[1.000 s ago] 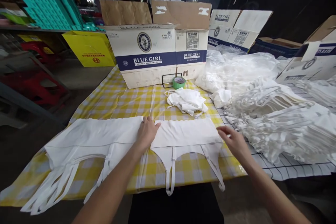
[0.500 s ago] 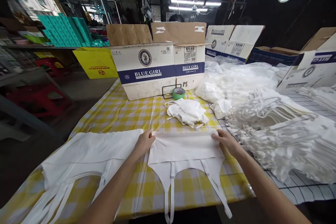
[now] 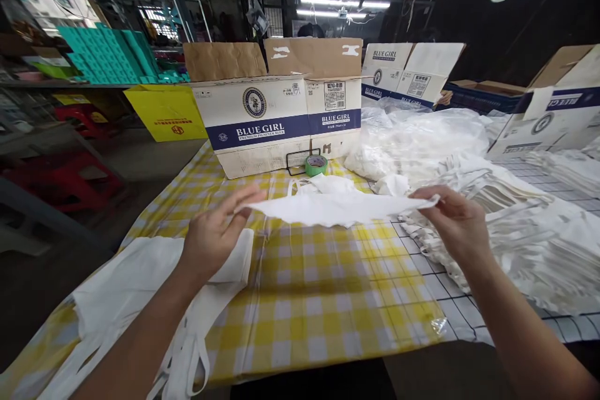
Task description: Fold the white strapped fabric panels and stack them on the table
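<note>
Both my hands hold one white strapped garment (image 3: 337,207) stretched flat in the air above the yellow checked tablecloth (image 3: 319,300). My left hand (image 3: 216,232) pinches its left corner, my right hand (image 3: 454,219) pinches its right corner. A stack of the same white garments (image 3: 140,281) lies flat under my left forearm, with straps hanging over the near table edge. A small heap of folded white garments (image 3: 328,184) lies just behind the lifted one.
An open "BLUE GIRL" carton (image 3: 276,119) stands at the back of the table, with a green tape roll (image 3: 316,165) in front of it. A large pile of white garments (image 3: 515,231) and plastic bags (image 3: 422,137) fills the right side. More cartons (image 3: 544,112) stand at the right.
The garment lay flat on the tablecloth with my hands at its top corners. Both hands have lifted it off the table and away from me, leaving the cloth beneath bare.
</note>
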`<state>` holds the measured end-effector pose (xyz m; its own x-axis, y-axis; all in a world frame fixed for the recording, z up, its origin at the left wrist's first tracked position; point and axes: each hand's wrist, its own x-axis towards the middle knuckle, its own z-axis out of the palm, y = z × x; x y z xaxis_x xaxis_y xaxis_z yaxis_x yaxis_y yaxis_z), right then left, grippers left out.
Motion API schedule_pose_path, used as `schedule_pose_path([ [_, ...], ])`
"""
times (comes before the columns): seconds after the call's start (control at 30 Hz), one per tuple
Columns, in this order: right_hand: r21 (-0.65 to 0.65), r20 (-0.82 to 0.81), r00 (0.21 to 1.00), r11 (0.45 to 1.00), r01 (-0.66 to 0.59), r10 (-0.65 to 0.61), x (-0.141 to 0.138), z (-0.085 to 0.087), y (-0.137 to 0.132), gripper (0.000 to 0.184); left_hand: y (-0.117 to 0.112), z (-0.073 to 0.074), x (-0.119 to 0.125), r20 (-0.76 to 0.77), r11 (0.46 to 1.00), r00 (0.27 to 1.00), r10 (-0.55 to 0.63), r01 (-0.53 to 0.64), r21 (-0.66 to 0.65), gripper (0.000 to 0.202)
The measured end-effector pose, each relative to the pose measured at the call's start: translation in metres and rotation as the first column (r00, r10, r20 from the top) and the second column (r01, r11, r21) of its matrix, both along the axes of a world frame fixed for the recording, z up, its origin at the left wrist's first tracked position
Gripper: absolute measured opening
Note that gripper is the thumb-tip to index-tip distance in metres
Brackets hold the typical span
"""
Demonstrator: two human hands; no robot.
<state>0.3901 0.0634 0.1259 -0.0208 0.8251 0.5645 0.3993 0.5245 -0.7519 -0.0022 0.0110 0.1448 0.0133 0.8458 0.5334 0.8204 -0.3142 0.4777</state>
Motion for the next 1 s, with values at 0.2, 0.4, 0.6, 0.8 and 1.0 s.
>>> schedule_pose_path([
  [0.2,-0.238,0.284,0.916,0.947,-0.217,0.282,0.023,-0.093,-0.048,0.008,-0.065,-0.109,-0.018,-0.339,0.917,0.852,-0.400,0.368,-0.156,0.053],
  [0.4,-0.331,0.465,0.832,0.931,-0.155,0.304,0.040,-0.149,-0.100,0.017,-0.118,-0.165,-0.007,-0.376,0.889,0.806,-0.458,0.406,-0.213,0.049],
  [0.6,-0.250,0.497,0.841,0.963,-0.098,0.214,0.050,-0.167,-0.119,0.021,-0.129,-0.166,0.000,-0.355,0.901,0.829,-0.432,0.384,-0.201,0.049],
  [0.8,-0.222,0.496,0.843,0.969,-0.110,0.209,0.050,-0.166,-0.122,0.021,-0.130,-0.167,0.000,-0.352,0.909,0.838,-0.417,0.374,-0.186,0.050],
  [1.0,-0.224,0.505,0.839,0.970,-0.098,0.201,0.051,-0.166,-0.121,0.020,-0.131,-0.170,-0.001,-0.330,0.910,0.850,-0.410,0.361,-0.202,0.049],
])
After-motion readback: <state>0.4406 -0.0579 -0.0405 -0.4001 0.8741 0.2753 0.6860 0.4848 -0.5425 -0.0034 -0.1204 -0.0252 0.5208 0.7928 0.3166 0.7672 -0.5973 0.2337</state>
